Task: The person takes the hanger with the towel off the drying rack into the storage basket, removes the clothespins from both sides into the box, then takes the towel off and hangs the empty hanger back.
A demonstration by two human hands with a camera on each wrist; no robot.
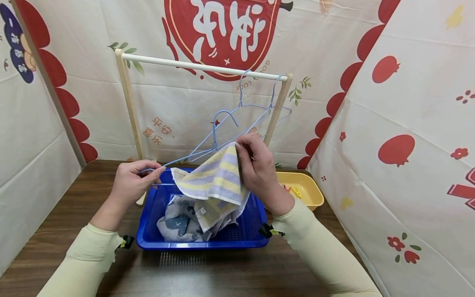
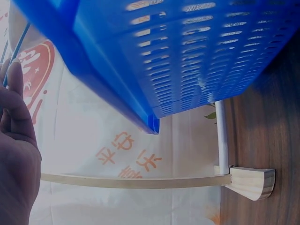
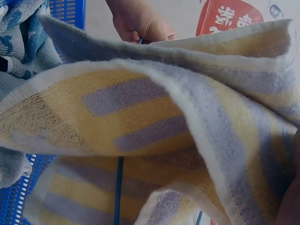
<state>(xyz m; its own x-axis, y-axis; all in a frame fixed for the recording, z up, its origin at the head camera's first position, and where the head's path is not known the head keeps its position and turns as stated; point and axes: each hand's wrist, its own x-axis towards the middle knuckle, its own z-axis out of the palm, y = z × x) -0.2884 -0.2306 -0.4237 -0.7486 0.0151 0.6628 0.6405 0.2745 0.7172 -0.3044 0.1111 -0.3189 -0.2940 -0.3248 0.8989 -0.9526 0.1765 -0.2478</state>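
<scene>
A blue wire hanger [image 1: 214, 134] is held over the basket, its hook pointing up. My left hand [image 1: 128, 185] pinches the hanger's left end between thumb and fingers. In my right hand [image 1: 259, 173], thumb and fingers grip the upper corner of a yellow-and-purple striped towel [image 1: 213, 177]. The towel drapes in front of the hanger, hiding much of its right side. In the right wrist view the towel [image 3: 136, 103] is folded in layers, and a length of hanger wire [image 3: 119, 187] shows against it. Beneath lies a grey-and-blue patterned towel [image 1: 179, 225] in the blue basket [image 1: 200, 246].
Behind the basket stands a wooden rack with a white rod [image 1: 185, 64]. Blue hangers [image 1: 241, 93] hang near its right end. A yellow basin [image 1: 315, 196] with clothespins [image 1: 297, 192] sits at right on the wooden table [image 1: 55, 231]. Printed cloth walls surround the table.
</scene>
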